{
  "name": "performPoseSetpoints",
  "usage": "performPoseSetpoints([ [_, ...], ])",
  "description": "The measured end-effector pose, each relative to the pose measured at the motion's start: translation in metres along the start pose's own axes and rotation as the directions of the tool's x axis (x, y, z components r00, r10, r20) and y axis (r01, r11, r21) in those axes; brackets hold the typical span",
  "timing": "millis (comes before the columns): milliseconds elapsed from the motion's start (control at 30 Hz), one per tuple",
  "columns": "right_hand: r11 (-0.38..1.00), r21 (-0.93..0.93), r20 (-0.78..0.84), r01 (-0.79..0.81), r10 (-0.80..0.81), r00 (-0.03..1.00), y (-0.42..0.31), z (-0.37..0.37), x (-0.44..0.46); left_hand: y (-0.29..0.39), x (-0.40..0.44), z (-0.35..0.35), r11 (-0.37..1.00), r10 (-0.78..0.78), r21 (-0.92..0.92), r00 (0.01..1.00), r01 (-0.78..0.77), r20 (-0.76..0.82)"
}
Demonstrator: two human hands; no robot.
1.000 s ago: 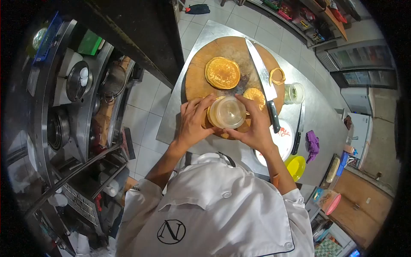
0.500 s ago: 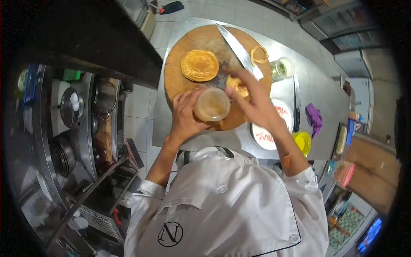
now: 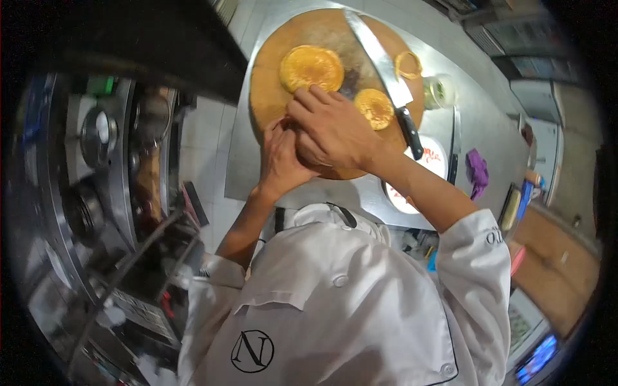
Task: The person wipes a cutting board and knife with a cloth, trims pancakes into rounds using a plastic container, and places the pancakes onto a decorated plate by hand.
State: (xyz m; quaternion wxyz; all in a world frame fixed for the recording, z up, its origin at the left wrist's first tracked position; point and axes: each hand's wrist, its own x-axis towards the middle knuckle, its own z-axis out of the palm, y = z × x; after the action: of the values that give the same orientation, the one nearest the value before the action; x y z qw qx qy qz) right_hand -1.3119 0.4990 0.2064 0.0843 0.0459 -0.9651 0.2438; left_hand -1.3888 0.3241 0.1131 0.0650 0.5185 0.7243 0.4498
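Far left: metal shelving with a pan [image 3: 98, 132], well apart from the work.

Board: round wooden chopping board [image 3: 265, 77] on a steel table [image 3: 239, 183]; both hands are over its near side.

Left hand [image 3: 280, 157]: fingers curled and close together, low at the board's near left. Thumb and palm lie behind the other hand, so cannot tell whether it grips anything.

Large pancake [image 3: 312, 66]: flat on the board, beyond the hands.

Right hand [image 3: 331, 127]: crosses over the left, back of the hand up, fingers bent and lying side by side. Fingertips overlap the large pancake's near edge in this view; contact not certain. Whatever is under the palm is hidden.

Small pancake [image 3: 373, 109]: flat on the board, just right of the right hand.

Knife [image 3: 378, 53]: lies on the board's right side, handle towards the wearer. Pancake ring [image 3: 418, 69] sits just beside the blade. Jar [image 3: 440, 91] stands on the table near the board; white lid [image 3: 432, 166] with red marking is partly behind the right forearm.

Judgement: step in hand looks like pressing from above while the left hand steadies; ring and small round suggest cutting out a disc. Next move calls for level pressure and a firm left hold, then a straight lift that leaves the piece intact.
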Motion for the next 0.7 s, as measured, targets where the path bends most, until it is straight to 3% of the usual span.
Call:
performPoseSetpoints([
  [100,0.994,-0.113,0.117,-0.009,0.022,0.993,-0.004,0.001,0.003,0.002,-0.016,0.008,0.995,-0.064,0.081,0.997,0.06,0.05],
  [167,0.992,-0.112,0.147,-0.056,0.072,0.987,-0.005,-0.003,0.007,-0.007,-0.025,0.024,0.968,-0.147,-0.232,0.968,0.099,-0.202],
  [200,0.987,-0.145,0.177,-0.072,0.098,0.979,-0.009,-0.003,0.01,-0.008,-0.025,0.019,0.972,-0.157,-0.196,0.977,0.127,-0.146],
  [367,0.987,-0.135,0.277,-0.092,0.126,0.952,-0.009,-0.004,0.019,0.001,-0.016,0.015,0.979,-0.168,-0.159,0.956,0.132,-0.242],
  [500,0.973,-0.139,0.229,-0.185,0.213,0.95,-0.013,-0.004,0.015,-0.006,-0.025,0.026,0.984,-0.143,-0.141,0.962,0.112,-0.233],
  [600,0.991,-0.065,0.353,0.119,-0.089,0.931,-0.004,-0.019,0.013,-0.006,-0.024,0.018,0.976,-0.159,-0.177,0.967,0.124,-0.2],
  [633,0.99,-0.07,0.356,0.122,-0.089,0.93,0.002,-0.019,0.008,-0.006,-0.024,0.016,0.969,-0.169,-0.209,0.969,0.131,-0.178],
  [700,0.947,-0.093,0.425,0.306,-0.24,0.873,0.009,-0.016,0.001,-0.008,-0.026,0.025,0.971,-0.166,-0.206,0.967,0.125,-0.195],
])
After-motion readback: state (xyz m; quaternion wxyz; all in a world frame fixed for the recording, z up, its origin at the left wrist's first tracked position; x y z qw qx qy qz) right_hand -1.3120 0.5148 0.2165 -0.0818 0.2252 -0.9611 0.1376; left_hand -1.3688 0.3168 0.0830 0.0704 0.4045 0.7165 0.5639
